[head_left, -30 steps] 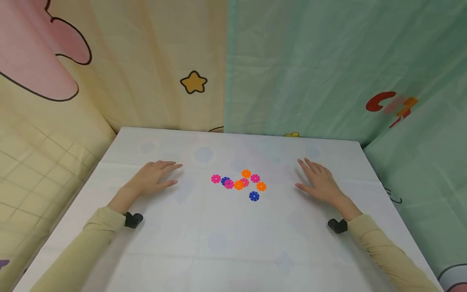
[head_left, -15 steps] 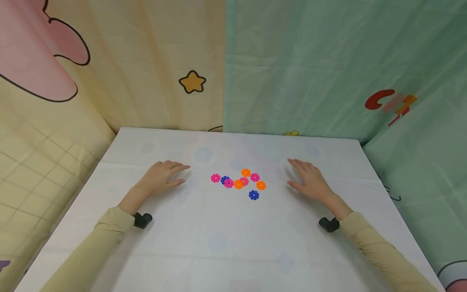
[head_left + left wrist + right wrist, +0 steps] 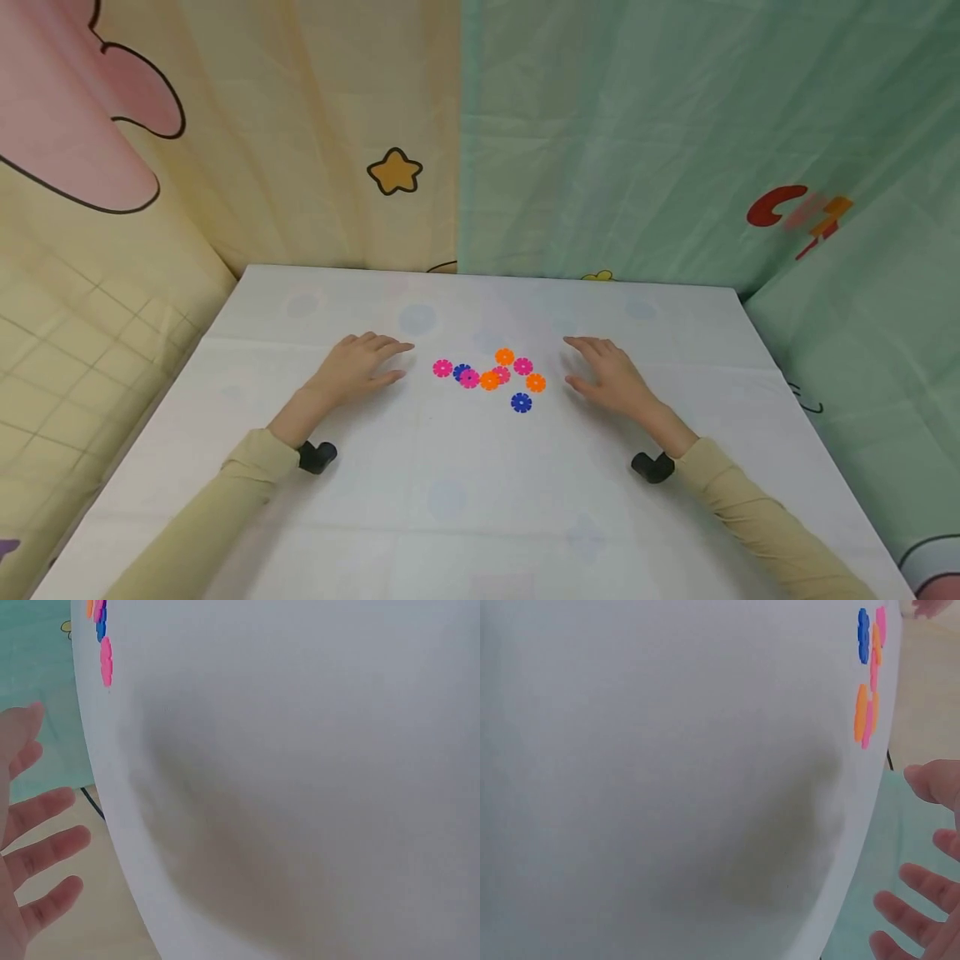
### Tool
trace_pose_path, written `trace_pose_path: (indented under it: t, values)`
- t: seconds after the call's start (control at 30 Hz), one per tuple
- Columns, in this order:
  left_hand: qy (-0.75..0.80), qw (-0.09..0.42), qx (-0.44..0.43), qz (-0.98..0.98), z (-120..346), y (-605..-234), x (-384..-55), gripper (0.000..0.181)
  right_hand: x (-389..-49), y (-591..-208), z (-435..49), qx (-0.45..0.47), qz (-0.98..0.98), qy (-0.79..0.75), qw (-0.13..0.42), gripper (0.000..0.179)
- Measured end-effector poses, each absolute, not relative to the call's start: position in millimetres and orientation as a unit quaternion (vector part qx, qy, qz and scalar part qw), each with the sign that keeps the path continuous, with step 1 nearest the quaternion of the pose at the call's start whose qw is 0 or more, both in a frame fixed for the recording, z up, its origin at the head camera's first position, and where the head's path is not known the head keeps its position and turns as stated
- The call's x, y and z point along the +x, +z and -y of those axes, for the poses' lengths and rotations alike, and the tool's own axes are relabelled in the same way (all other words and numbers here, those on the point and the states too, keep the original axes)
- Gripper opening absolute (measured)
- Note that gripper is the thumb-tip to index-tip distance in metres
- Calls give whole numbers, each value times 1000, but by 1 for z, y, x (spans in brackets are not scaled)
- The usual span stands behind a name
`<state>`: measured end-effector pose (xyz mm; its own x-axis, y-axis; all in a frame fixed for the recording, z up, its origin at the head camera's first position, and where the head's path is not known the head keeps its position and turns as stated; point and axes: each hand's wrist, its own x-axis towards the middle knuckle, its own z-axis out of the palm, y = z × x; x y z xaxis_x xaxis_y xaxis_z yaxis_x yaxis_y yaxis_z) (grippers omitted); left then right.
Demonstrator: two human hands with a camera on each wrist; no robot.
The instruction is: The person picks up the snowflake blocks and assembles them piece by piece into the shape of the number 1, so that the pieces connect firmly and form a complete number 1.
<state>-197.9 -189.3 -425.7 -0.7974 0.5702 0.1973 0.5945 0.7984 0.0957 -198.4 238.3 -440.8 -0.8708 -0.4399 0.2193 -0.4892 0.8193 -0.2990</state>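
Several flat, round, notched discs in pink, orange and blue lie loosely grouped at the middle of the white table. A pink disc [image 3: 442, 368] marks the group's left end; an orange disc [image 3: 536, 383] lies at its right, and a blue disc [image 3: 521, 403] sits nearest the front. My left hand [image 3: 351, 371] is held over the table left of the group, fingers extended and holding nothing. On the other side, my right hand [image 3: 611, 377] points inward with thumb and fingers apart, also holding nothing. Both wrist views show spread fingers with the discs beyond.
The white tabletop [image 3: 450, 517] has faint printed spots and fold lines. Behind it hang a yellow curtain [image 3: 315, 125] and a green curtain [image 3: 637, 142]. Black wrist mounts [image 3: 318, 457] sit below both hands.
Both hands have moved inward toward the discs, the left one rightward and the right one leftward. The discs lie as before.
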Motion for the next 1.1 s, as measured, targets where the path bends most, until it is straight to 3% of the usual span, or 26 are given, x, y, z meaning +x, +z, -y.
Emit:
trace_pose_path:
  t: [0.33,0.53,0.87,1.1]
  values:
    - [-113,98,-306,940,167,-435,-200,32,-195,-446,-219,240,942,226,53,54]
    - [-116,90,-294,944,154,-435,-202,32,-190,-450,-204,208,941,266,13,50]
    - [-128,71,-279,949,135,-441,-209,31,-190,-454,-185,211,942,260,5,45]
    - [-154,48,-256,953,124,-441,-213,34,-192,-452,-177,208,936,282,-31,42]
